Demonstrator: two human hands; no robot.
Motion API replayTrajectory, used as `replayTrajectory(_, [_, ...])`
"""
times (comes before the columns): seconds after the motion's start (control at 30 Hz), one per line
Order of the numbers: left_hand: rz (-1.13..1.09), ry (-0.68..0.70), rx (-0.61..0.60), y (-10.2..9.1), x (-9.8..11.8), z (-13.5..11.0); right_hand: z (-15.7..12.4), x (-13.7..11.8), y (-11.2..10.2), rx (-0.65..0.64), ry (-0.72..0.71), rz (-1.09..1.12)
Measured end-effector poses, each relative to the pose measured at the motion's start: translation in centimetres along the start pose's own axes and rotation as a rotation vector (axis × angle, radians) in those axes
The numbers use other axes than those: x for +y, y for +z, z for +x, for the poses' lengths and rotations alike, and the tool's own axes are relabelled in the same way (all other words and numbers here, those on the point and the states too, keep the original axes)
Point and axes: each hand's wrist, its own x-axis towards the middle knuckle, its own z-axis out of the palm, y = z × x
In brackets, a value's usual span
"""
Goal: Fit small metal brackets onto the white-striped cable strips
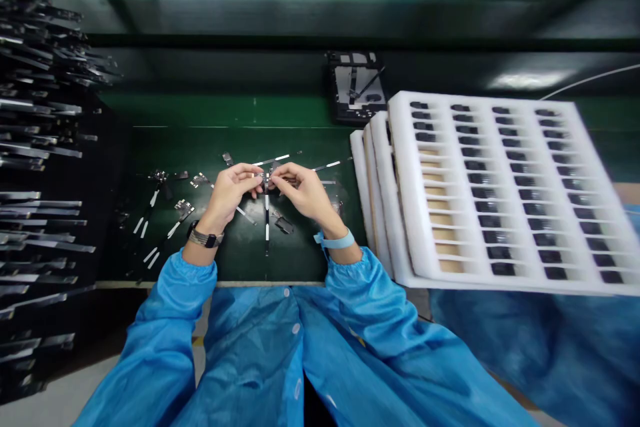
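Note:
Both hands meet over the dark green bench top (300,260). My left hand (234,188) and my right hand (298,189) are closed, thumb to fingertips, on one small electronic part with a flex cable (267,213). Its long black-and-white strip hangs toward the bench's front edge. Around them lie loose parts of a similar kind: one with a forked white strip (183,208) to the left, another (159,177) farther left, and a small dark piece (284,223) just below the right hand. The fingertips hide the top of the held part.
On the right, white foam trays (420,213) are stacked, the top one with rows of dark parts in its slots. A black box (357,87) with small pieces stands at the back. Many strip-like parts (40,147) fill a dark rack at left.

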Motion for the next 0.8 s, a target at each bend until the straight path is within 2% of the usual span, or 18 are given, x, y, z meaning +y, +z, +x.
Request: replayTrajectory(0.8, [-0.038,-0.019,-0.01,0.02,-0.1,-0.16,-0.18,0.39,-0.14,-0.075,0.055,0.014])
